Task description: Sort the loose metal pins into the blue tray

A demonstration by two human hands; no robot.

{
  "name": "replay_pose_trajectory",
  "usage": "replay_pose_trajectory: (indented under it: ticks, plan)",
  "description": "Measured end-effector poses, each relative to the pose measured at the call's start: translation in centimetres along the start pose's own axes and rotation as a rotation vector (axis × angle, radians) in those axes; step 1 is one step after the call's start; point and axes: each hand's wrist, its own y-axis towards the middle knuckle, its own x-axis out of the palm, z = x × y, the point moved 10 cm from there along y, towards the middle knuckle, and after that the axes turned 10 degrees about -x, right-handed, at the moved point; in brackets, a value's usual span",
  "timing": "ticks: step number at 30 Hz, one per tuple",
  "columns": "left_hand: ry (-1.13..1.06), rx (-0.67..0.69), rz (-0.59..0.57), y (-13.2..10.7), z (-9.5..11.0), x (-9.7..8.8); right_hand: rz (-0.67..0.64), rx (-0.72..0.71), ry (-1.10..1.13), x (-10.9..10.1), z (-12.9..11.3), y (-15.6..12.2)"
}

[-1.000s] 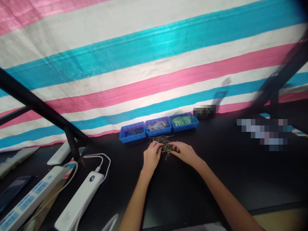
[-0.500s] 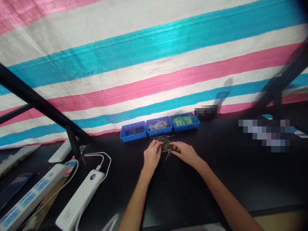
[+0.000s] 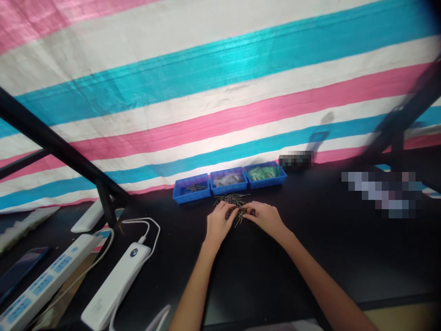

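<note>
A loose pile of long thin screws (image 3: 234, 198) lies on the black table, pointing in many directions. At the pile's left side, my left hand (image 3: 219, 220) has its fingers and thumb curled round some of the screws. My right hand (image 3: 264, 218) comes in from the right, thumb and fingers bent together on screws at the near part of the heap. The two thumbs are close to each other. How many screws each hand has is hidden by the fingers. Just behind stands a blue tray (image 3: 182, 197) with a few similar screws inside.
Two more blue bins stand in the row: one with clear plastic bags (image 3: 227, 179), one with green bags (image 3: 263, 173). A white power bank (image 3: 115, 287) with a cable, a power strip (image 3: 48, 276) and a phone (image 3: 22, 266) lie left. A black frame bar (image 3: 62, 156) slants there.
My thumbs have come closer together over the near side of the pile. My left thumb now reaches further right across the screws. The bins have stayed put.
</note>
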Motion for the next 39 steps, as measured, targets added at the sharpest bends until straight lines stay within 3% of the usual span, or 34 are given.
replay_pose_trajectory:
  ticks: [7, 12, 20, 29, 39]
  plan:
    - [-0.159, -0.006, -0.059, 0.1, 0.0, 1.2, 0.121, -0.02, 0.073, -1.1, -0.4, 0.0]
    - [-0.198, 0.015, -0.066, 0.1, -0.1, 1.6, 0.136, -0.103, 0.157, -0.8, -1.3, 0.1]
    - [-0.268, -0.007, -0.017, 0.3, -0.6, 1.1, 0.142, -0.086, 0.136, -1.0, -1.5, 0.0]
    - [-0.484, -0.055, 0.051, 0.7, -1.3, -0.2, 0.238, -0.107, 0.074, -2.3, -1.9, -0.2]
    - [-0.649, -0.135, -0.004, 0.5, -1.4, 1.2, 0.108, -0.179, 0.078, -0.3, -3.0, -0.1]
